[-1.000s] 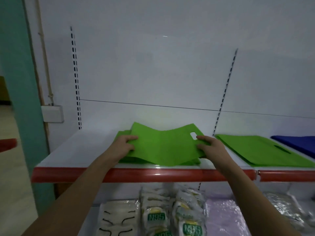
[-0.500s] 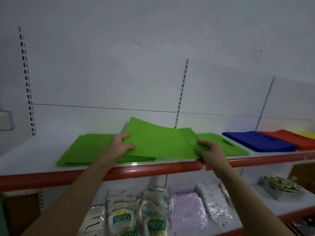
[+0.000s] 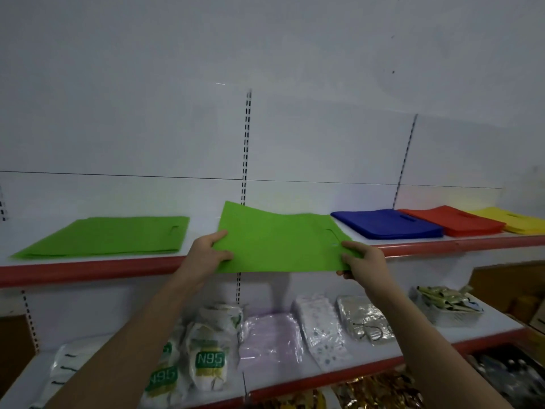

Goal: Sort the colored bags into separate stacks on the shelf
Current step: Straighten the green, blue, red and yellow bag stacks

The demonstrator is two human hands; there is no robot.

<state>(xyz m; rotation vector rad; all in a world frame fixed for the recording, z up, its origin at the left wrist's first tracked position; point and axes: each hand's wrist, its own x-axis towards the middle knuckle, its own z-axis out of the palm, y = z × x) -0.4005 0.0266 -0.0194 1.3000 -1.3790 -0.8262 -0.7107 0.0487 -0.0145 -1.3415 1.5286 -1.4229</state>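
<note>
Head view: flat, matte green bag (image 3: 280,243).

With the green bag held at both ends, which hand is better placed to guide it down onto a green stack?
Probably the right hand: it pinches the green bag at its handle end, beside the blue stack. The left hand grips the other end, nearer the green stack lying apart to the left.
</note>
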